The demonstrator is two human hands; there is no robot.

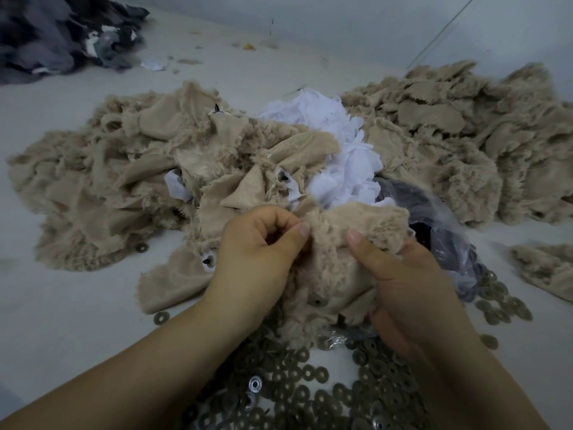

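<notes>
Both hands hold one piece of beige plush fabric (347, 225) over the middle of the table. My left hand (260, 252) pinches its upper edge between thumb and curled fingers. My right hand (403, 283) grips the right side, thumb on top of the fur and fingers underneath. A small round washer fitting (316, 301) shows on the lower part of this piece. Several loose metal washers (310, 386) lie scattered on the table under my forearms.
Heaps of beige plush pieces lie at the left (117, 181) and at the back right (459, 135). White fabric scraps (338, 144) sit between them. A plastic bag with dark parts (440, 231) lies at the right. Dark grey fabric (55, 32) is piled at the far left corner.
</notes>
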